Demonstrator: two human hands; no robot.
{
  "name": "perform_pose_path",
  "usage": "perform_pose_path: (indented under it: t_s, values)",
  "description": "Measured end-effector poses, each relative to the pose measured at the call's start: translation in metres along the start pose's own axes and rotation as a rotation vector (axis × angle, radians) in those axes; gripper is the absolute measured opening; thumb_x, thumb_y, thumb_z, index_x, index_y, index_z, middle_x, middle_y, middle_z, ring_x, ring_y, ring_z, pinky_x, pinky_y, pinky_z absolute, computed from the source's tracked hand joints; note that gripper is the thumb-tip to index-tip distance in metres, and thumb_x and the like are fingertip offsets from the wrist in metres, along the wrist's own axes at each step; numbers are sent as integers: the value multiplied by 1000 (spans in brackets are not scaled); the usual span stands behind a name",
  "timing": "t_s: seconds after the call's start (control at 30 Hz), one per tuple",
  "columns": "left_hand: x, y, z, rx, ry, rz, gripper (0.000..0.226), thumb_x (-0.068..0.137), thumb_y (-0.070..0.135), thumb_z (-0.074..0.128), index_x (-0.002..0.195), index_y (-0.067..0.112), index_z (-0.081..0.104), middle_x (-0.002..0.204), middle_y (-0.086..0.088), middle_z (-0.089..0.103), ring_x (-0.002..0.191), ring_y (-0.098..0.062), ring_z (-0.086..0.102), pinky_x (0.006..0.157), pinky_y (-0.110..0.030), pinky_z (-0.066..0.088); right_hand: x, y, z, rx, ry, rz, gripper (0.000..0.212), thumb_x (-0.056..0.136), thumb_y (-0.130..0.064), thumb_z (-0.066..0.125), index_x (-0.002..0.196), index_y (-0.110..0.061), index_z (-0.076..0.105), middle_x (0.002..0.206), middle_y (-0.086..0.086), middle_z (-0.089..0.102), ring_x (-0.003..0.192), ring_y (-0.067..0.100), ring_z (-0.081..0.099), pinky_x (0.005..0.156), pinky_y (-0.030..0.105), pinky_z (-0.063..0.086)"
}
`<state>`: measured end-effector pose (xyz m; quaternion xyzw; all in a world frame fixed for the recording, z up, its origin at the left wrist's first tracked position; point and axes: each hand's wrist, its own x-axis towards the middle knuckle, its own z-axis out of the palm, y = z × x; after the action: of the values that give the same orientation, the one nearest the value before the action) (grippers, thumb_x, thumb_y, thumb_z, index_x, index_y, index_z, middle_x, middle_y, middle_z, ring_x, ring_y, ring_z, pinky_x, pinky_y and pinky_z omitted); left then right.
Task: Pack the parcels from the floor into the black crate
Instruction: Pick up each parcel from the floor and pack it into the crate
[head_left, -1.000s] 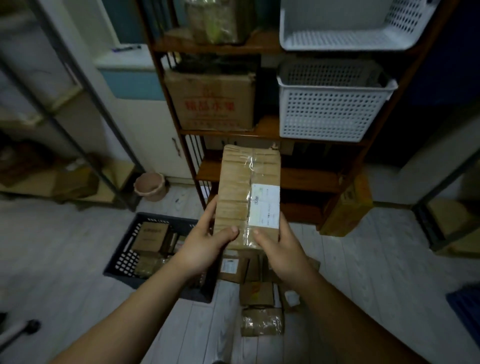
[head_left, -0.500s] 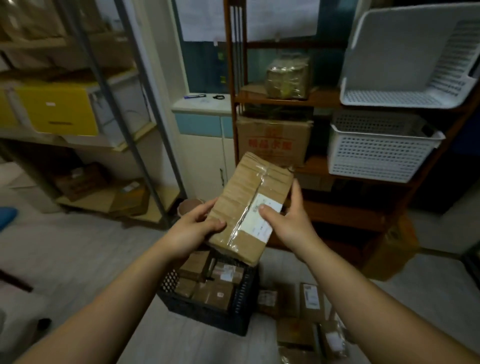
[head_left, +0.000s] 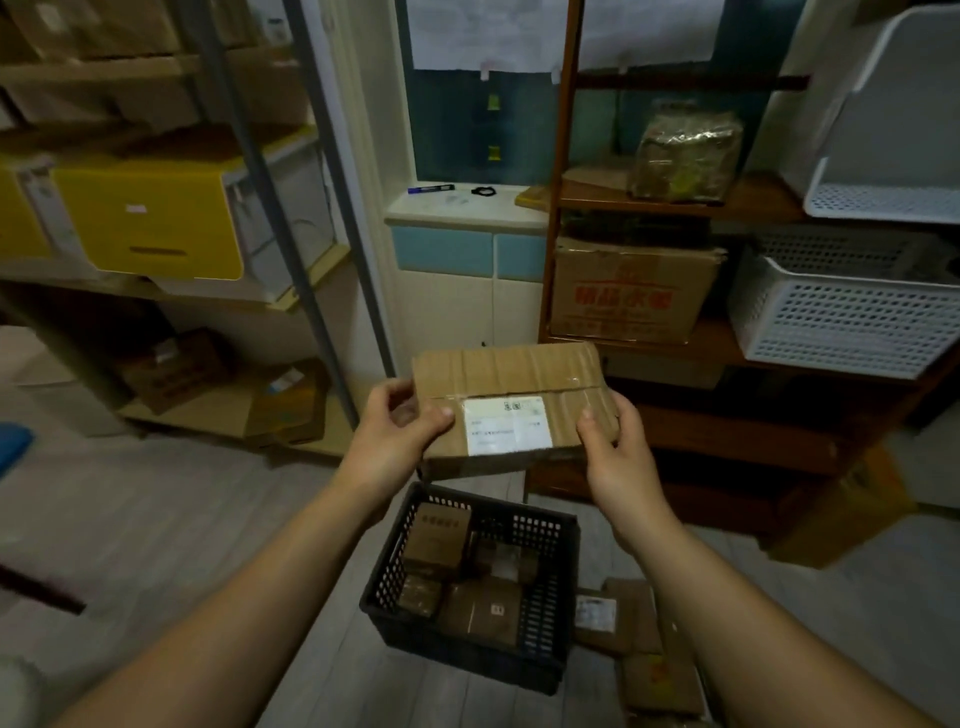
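Parcel (head_left: 511, 410) lies crosswise, label up, left hand (head_left: 395, 436) and right hand (head_left: 613, 447) gripping its ends above the crate (head_left: 550, 587); floor parcels (head_left: 623, 618) are cropped, dim.

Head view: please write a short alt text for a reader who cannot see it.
Both hands, left hand and right hand, hold a labelled cardboard parcel flat above a black crate partly filled with parcels. More parcels lie on the floor beside it.

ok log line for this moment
hands: left and right hold parcel | above black crate, partly filled | parcels on floor remain
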<state>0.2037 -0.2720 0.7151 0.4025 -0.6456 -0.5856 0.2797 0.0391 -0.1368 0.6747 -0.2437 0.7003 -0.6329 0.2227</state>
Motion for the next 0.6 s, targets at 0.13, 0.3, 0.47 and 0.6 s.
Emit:
perform_pose_path:
  t_s: [0.13,0.3,0.47,0.6]
  values:
    - [36,-12,0,68,-91,-25,64,87,21,64,142,27,32,120,5,53,110,-18,58,94,-41,51,31,17,13,-101,-43,18,47,96,-35,51,140,-34,35,125,-10,50,111,8,51,87,25,40]
    - [88,-30,-3,166,-108,-30,63,89,21,61,143,33,31,110,15,54,110,-19,57,97,-44,49,74,44,38,-231,-115,48,62,88,-32,64,142,-31,34,134,-6,47,118,12,51,96,33,45]
    - [140,-54,-3,259,-194,4,77,85,17,66,143,40,20,125,12,47,110,-11,53,91,-34,53,98,64,56,-336,-135,60,84,91,-27,62,153,-30,6,151,-6,21,132,14,34,97,26,33]
    - [176,-79,6,330,-410,50,72,82,18,71,132,45,26,113,26,50,99,5,58,84,-20,54,108,96,65,-474,-124,108,86,88,-38,63,152,-26,7,155,-5,8,133,17,34,100,27,37]
